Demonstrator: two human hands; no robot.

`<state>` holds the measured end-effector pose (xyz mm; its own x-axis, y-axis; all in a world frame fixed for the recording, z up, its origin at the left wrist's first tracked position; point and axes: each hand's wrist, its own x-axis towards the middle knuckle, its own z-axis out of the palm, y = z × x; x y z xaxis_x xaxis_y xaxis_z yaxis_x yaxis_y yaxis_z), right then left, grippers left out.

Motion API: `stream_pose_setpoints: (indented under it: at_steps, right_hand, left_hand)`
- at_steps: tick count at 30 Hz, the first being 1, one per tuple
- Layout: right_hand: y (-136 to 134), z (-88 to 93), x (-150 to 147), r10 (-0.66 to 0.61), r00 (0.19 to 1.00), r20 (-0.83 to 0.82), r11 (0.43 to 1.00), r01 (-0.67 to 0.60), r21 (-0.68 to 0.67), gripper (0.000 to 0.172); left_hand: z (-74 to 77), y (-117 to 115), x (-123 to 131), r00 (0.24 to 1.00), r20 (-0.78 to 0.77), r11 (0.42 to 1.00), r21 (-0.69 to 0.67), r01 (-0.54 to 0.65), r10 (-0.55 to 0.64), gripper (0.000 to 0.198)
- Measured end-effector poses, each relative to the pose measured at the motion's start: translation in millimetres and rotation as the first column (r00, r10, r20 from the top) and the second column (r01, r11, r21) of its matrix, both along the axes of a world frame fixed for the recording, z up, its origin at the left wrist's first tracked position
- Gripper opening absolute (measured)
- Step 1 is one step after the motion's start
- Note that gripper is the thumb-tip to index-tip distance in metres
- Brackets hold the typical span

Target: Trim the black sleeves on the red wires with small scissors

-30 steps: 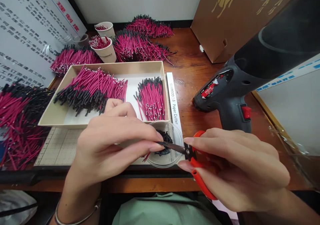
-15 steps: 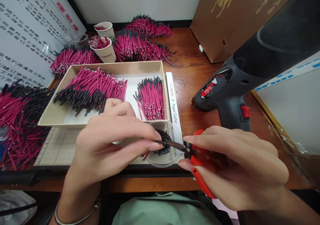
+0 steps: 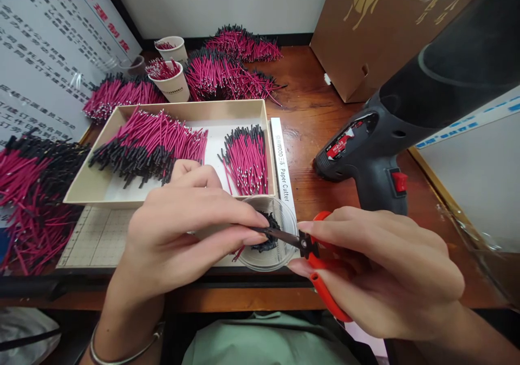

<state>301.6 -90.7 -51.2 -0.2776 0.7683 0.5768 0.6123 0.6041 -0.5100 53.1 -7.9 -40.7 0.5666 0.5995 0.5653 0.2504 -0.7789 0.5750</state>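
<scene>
My left hand [image 3: 182, 224] is closed in a pinch over a round clear dish [image 3: 287, 246], thumb and forefinger together on what looks like a thin wire, mostly hidden. A short red wire end [image 3: 237, 254] shows below the thumb. My right hand [image 3: 390, 267] holds small scissors [image 3: 304, 243] with orange-red handles. Their dark blades point left, nearly together, with the tips at my left fingertips. Small black scraps [image 3: 268, 240] lie in the dish. Behind my left hand, a cream box [image 3: 187, 108] holds two bunches of red wires [image 3: 246, 159] with black sleeved ends.
A black heat gun [image 3: 365, 143] stands at the right, before a brown carton [image 3: 345, 34]. A paper cutter [image 3: 282, 159] lies under the box and dish. Paper cups [image 3: 173, 86] and several wire heaps [image 3: 219, 72] sit at the back; another heap [image 3: 32, 202] lies left.
The scissor blades have closed a little, and their tips now reach slightly farther left between my left fingertips. My left hand has shifted slightly right. The box and heaps stay put.
</scene>
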Motion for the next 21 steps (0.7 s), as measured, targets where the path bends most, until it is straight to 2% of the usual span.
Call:
stream_pose_setpoints:
  at_steps: [8, 11, 17, 21]
  right_hand:
    - [2.6, -1.7, -0.3, 0.0, 0.999, 0.046, 1.0, 0.0, -0.007, 0.013]
    - [1.7, -0.1, -0.4, 0.0, 1.0, 0.01, 1.0, 0.0, -0.001, 0.013]
    - [-0.7, 2.4, -0.5, 0.0, 0.999, -0.037, 1.0, -0.001, -0.009, 0.016]
    - [0.6, 0.6, -1.2, 0.015, 0.999, -0.038, 0.999, -0.016, -0.028, 0.018]
  left_hand:
    - [-1.2, 3.8, -2.7, 0.999, 0.006, 0.999, 0.006, 0.04, -0.04, 0.015]
    - [-0.7, 4.5, -2.6, 0.997, 0.009, 0.997, 0.037, 0.074, -0.074, 0.014]
    - [-0.9, 1.6, 0.1, 1.0, -0.005, 1.0, -0.003, -0.003, 0.003, 0.021]
    - [-0.5, 0.6, 0.4, 1.0, -0.012, 1.0, 0.017, 0.021, -0.021, 0.02]
